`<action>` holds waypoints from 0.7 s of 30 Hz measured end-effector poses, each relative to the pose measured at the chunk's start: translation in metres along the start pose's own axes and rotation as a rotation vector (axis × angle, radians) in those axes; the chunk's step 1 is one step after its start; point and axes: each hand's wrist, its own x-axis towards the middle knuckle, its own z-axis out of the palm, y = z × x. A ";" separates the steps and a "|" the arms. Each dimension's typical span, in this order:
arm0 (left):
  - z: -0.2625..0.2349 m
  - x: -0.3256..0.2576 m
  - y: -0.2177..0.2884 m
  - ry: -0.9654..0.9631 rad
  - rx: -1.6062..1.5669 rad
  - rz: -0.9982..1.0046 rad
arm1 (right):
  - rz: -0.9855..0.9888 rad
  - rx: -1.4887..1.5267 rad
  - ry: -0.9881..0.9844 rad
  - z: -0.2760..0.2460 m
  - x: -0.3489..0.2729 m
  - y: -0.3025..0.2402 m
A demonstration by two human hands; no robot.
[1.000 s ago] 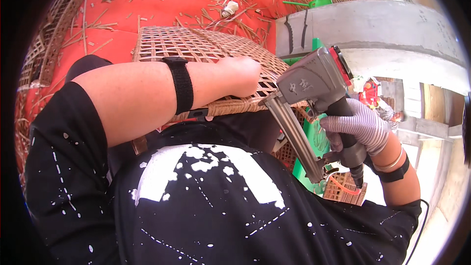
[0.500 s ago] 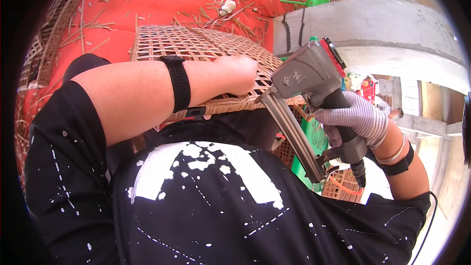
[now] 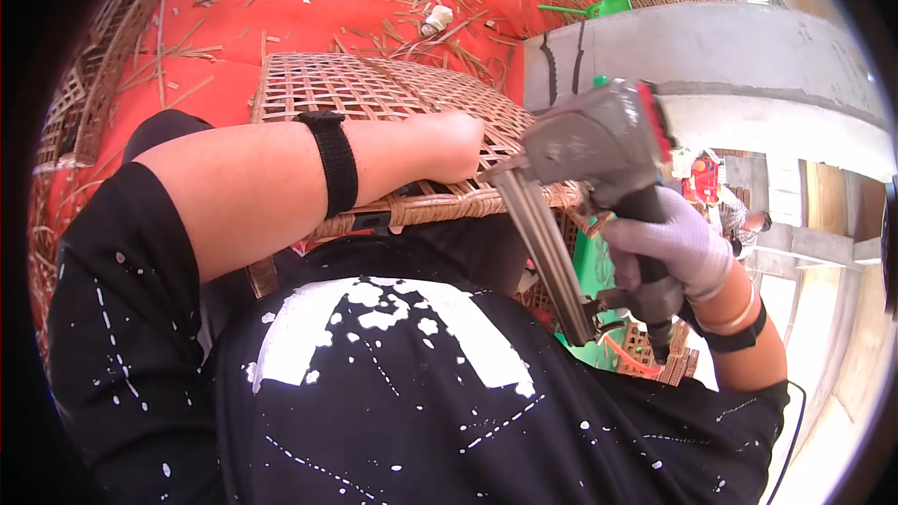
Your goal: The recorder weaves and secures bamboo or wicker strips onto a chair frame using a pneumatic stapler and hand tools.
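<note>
Pneumatic nailer (image 3: 594,136), clamped in gloved right hand (image 3: 678,243)'s wrapped fingers, has just swung its tail slightly left, leaving its nose by woven rattan panel (image 3: 421,84)'s near rim, right of left hand (image 3: 456,148), fingers hidden, can't tell.

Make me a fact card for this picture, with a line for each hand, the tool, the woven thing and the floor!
Left hand: bare, at the woven panel; fingers hidden
Right hand: gloved, around the tool's dark handle
Tool: grey nail gun, slightly blurred
Woven panel: open lattice with a wrapped near edge
Floor: red covering with scattered strips
Farther off: green dustpan
</note>
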 end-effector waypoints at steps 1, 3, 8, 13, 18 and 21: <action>0.000 0.000 0.000 0.000 0.001 -0.003 | -0.021 0.010 0.025 -0.002 -0.007 0.001; -0.001 0.000 -0.001 -0.052 0.015 -0.051 | -0.028 0.008 0.070 -0.005 -0.011 -0.001; -0.001 0.002 0.001 -0.062 0.004 -0.046 | 0.044 -0.113 0.035 -0.011 -0.004 -0.003; -0.001 0.000 0.002 -0.044 0.024 -0.022 | 0.153 -0.109 0.003 -0.014 0.002 -0.005; 0.000 0.001 0.001 -0.060 0.024 -0.041 | 0.179 -0.126 -0.012 -0.015 0.006 -0.014; 0.000 0.001 0.001 -0.072 0.018 -0.032 | 0.219 -0.178 -0.017 -0.016 0.009 -0.020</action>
